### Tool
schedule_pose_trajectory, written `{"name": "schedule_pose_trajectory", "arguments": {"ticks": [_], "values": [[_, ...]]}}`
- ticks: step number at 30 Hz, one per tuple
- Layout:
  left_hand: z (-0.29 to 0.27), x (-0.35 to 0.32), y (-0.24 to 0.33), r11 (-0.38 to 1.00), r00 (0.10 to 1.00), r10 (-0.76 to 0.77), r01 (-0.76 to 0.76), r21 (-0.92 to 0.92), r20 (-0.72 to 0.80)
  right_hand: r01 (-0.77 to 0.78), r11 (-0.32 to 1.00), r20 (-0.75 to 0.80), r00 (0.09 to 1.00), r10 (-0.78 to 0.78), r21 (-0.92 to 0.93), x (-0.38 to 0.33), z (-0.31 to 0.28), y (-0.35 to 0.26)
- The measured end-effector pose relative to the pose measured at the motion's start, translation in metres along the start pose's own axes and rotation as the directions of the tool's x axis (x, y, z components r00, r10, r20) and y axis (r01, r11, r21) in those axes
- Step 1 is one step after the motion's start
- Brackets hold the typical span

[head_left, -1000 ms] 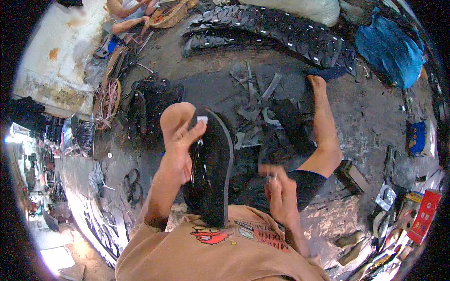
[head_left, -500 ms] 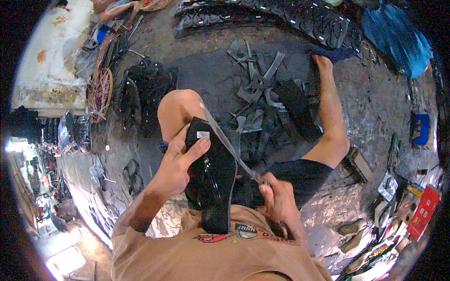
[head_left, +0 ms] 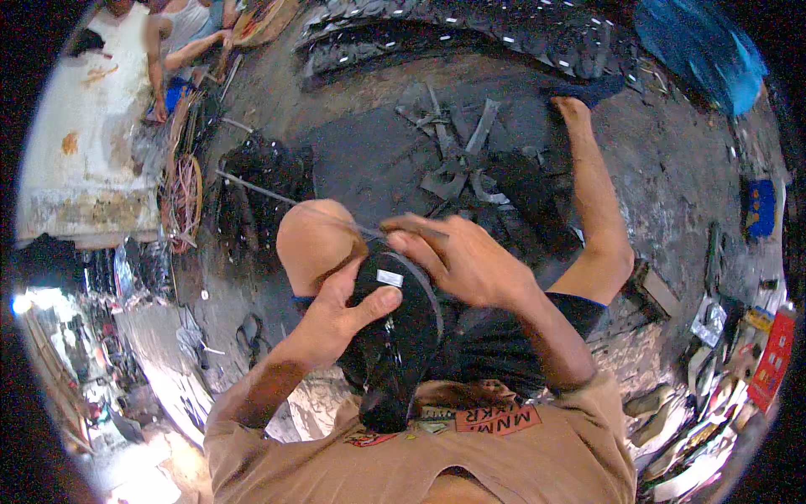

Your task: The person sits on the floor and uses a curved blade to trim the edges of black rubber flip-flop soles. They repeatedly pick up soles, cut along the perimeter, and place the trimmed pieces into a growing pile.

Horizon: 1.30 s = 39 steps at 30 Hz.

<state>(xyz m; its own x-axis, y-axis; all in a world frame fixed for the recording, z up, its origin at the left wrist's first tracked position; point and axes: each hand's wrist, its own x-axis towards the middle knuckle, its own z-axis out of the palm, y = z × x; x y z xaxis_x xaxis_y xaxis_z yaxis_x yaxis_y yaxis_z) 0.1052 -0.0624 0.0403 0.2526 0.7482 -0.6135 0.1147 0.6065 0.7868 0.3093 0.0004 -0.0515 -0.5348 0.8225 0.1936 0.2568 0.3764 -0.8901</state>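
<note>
My left hand (head_left: 340, 315) grips a black shoe (head_left: 382, 336) along its left side. The thumb presses on its top, just below a small white label (head_left: 389, 277). A grey sole edge (head_left: 432, 294) curves around the shoe's rounded far end and right side. In my right hand (head_left: 470, 260) is a long thin knife (head_left: 290, 200) with a brownish handle. Its narrow grey blade points left across my bent knee (head_left: 317, 239), beyond the shoe's far end. Whether the blade touches the shoe cannot be made out.
Grey offcut strips (head_left: 466, 164) lie on the dark floor ahead. Rows of black footwear (head_left: 470, 42) stretch along the far side, beside a blue plastic bag (head_left: 705, 50). Another person (head_left: 180, 38) sits at the far left. Tools and a red box (head_left: 771, 359) lie at right.
My right hand with the knife has swung from the shoe's near right side up to its far end, turning the blade leftward. The shoe has shifted slightly nearer, its far end now looking rounded.
</note>
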Motion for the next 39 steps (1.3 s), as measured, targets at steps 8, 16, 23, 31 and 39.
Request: {"name": "schedule_pose_trajectory", "arguments": {"ticks": [8,16,23,31,39], "values": [[-0.075,0.017,-0.005,0.365,0.359,0.897,-0.273,0.89,-0.258,-0.479,0.702,-0.137,0.767,0.626,0.527,-0.073,-0.015,0.074],[0.077,0.027,-0.002,0.408,0.958,0.086,-0.286,-0.867,-0.275,-0.312,0.929,-0.549,0.75,0.369,0.198,-0.167,0.007,-0.036],[0.091,0.023,-0.008,0.344,0.972,0.103,-0.234,-0.909,-0.211,-0.537,0.837,-0.362,0.763,0.535,0.106,-0.234,0.049,-0.059],[0.078,0.016,-0.06,0.567,0.954,0.144,-0.298,-0.768,-0.263,-0.626,0.771,-0.246,0.77,0.589,-0.114,-0.198,-0.016,-0.053],[0.062,0.012,-0.107,0.754,0.972,0.069,-0.199,-0.626,-0.226,-0.548,0.809,0.067,0.818,0.571,-0.211,-0.133,-0.031,-0.048]]}}
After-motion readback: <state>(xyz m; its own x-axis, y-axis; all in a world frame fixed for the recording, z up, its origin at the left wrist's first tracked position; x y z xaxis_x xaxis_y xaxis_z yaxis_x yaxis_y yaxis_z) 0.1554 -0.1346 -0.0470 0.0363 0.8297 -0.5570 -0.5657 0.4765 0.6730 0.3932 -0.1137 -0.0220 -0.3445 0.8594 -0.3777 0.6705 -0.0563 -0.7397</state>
